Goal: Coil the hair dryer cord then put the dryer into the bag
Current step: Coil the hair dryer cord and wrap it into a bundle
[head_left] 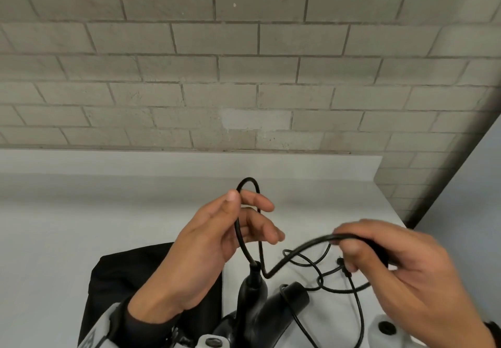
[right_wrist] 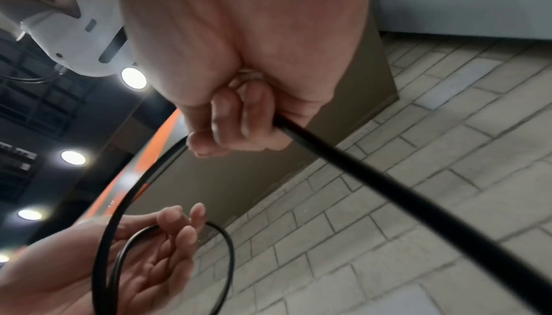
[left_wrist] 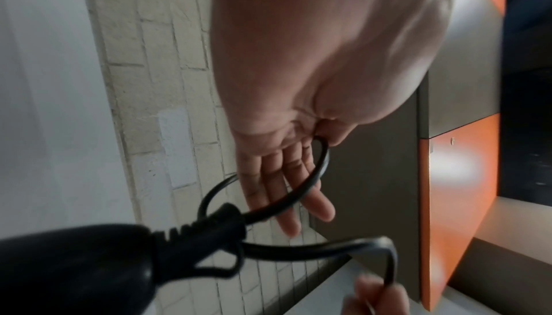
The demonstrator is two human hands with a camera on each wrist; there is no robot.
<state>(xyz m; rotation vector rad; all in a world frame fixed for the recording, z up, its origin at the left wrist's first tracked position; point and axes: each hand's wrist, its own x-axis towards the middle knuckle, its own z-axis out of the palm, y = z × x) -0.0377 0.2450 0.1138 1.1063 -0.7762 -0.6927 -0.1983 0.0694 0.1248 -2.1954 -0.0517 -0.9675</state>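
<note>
The black hair dryer (head_left: pixel 250 290) stands low in the middle of the head view, handle end up, with its nozzle (head_left: pixel 294 294) to the right. Its thick black cord (head_left: pixel 298 250) rises from the handle and loops round my left hand (head_left: pixel 252 209). That hand's fingers are straight and its thumb pins the loop. From there the cord runs right into my right hand (head_left: pixel 349 247), which grips it in curled fingers. The left wrist view shows the handle (left_wrist: pixel 74 273) and the cord (left_wrist: pixel 319 173) under the thumb. In the right wrist view, fingers (right_wrist: pixel 236 122) clamp the cord (right_wrist: pixel 388 183). The black bag (head_left: pixel 130 280) lies under my left forearm.
Everything sits on a white counter (head_left: pixel 95 212) against a grey brick wall (head_left: pixel 244 76). The counter's right edge (head_left: pixel 393 204) is close to my right hand. Loose thin black loops of cord (head_left: pixel 339 285) lie on the counter below my right hand.
</note>
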